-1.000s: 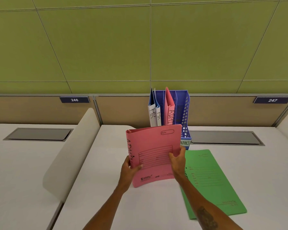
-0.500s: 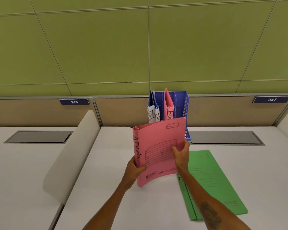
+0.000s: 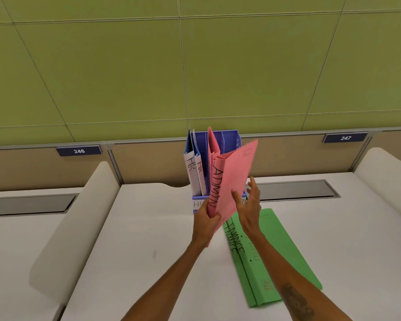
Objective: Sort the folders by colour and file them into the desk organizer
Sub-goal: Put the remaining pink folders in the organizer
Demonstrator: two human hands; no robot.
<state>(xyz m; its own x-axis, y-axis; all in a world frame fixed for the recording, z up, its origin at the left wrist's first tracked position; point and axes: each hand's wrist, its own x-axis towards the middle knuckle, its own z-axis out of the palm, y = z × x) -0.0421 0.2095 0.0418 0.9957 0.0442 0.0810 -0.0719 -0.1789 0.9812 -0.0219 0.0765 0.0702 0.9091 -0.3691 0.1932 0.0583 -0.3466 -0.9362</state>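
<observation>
L hand (image 3: 205,222) grips the pink folder (image 3: 234,181) at its lower spine corner, thumb in front, fingers wrapped behind. The folder is up off the tabletop (image 3: 148,251), spine twd the camera w/ "ADMIN" written down it. Its top tilts to 1 o'clock and the cover is bowed. R hand (image 3: 249,205) is open: fingers straight, spread, pointing up, thumb touching the front cover near its R edge, nothing curled round it.

The blue desk organizer (image 3: 229,140) stands at 12 o'clock from the hands, against the back partition. The held folder is in front of it, covering its middle and R part. The folder's bottom corner hangs lower in view than the organizer's base, so it's not in a slot.

Organizer's L slot has two blue folders (image 3: 191,158) marked "HR", upright. The next slot R has a second pink folder (image 3: 212,144), upright, just behind the held one.

The green folders (image 3: 276,262) lie flat on the tabletop at 4 o'clock from the hands, "FINANCE" on the spines, looks like two stacked. R forearm crosses over them.

Plate "246" (image 3: 79,151) is at 10 o'clock and plate "247" (image 3: 345,137) at 2 o'clock. A white divider (image 3: 74,228) is at 9 o'clock, and a grey hatch (image 3: 294,189) is set in the tabletop at 3 o'clock of the organizer.
</observation>
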